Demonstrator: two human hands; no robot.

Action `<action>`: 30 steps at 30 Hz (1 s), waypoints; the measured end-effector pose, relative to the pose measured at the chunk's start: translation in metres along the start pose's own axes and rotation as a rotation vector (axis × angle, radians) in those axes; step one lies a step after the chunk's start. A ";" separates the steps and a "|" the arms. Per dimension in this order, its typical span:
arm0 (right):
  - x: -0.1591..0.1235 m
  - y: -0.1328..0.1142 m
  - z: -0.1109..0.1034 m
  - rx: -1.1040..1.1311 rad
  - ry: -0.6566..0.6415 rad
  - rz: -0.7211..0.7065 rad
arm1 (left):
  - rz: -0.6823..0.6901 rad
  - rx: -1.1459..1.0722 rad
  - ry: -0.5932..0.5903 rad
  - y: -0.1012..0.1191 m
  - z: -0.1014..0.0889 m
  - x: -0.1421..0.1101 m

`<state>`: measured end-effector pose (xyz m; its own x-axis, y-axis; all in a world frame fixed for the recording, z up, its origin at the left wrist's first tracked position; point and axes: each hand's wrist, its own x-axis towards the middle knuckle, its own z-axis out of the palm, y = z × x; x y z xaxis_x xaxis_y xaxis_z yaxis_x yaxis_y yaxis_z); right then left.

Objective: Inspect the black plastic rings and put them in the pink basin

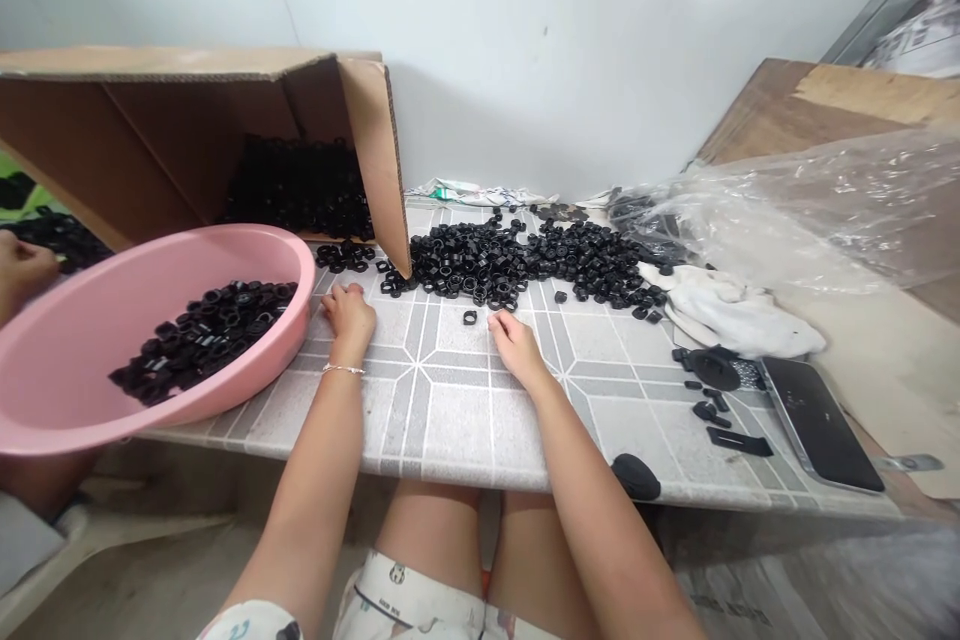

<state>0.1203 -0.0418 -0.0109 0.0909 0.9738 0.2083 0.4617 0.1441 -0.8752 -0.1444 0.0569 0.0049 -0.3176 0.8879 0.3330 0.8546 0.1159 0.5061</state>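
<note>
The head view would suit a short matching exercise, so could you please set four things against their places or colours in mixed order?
Column one:
1. Basin
2. Cardboard box
3. Phone
4. Right hand

Column two:
A. Near a single black ring set apart from the pile
B. At the right end of the table, dark screen up
C. Brown, its open side facing the person
D. Pink, with black parts inside

Right pairs: 1-D, 2-C, 3-B, 4-A.
</note>
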 end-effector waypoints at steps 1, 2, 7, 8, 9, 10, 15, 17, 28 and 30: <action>0.000 0.000 0.000 -0.004 -0.001 0.002 | 0.050 -0.120 -0.012 0.004 0.000 0.001; 0.000 0.000 0.000 -0.007 0.000 0.003 | 0.096 -0.282 -0.021 0.009 -0.002 0.002; 0.002 0.003 0.000 -0.008 0.007 -0.006 | 0.091 -1.412 -0.117 0.031 -0.029 0.006; 0.002 0.004 0.001 -0.006 0.006 -0.008 | 0.063 -1.584 -0.138 0.032 -0.038 0.006; 0.003 0.004 0.001 -0.006 0.003 -0.011 | 0.056 -1.715 -0.142 0.032 -0.046 0.006; 0.003 0.004 0.001 -0.009 -0.004 -0.016 | 0.053 -1.806 -0.108 0.031 -0.052 0.006; 0.003 0.003 0.001 -0.040 -0.031 -0.040 | 0.023 -1.885 0.052 0.028 -0.063 0.002; 0.002 0.003 0.001 -0.047 -0.036 -0.045 | 0.019 -1.881 0.046 0.029 -0.061 0.000; 0.002 0.005 0.002 -0.083 -0.069 -0.054 | -0.082 -2.135 -0.233 0.036 -0.071 0.002; 0.002 0.005 0.002 -0.086 -0.072 -0.053 | -0.070 -2.111 -0.167 0.037 -0.071 0.002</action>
<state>0.1214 -0.0386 -0.0157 0.0017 0.9758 0.2186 0.5384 0.1833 -0.8225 -0.1425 0.0307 0.0810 -0.1881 0.9408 0.2821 -0.8319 -0.3053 0.4635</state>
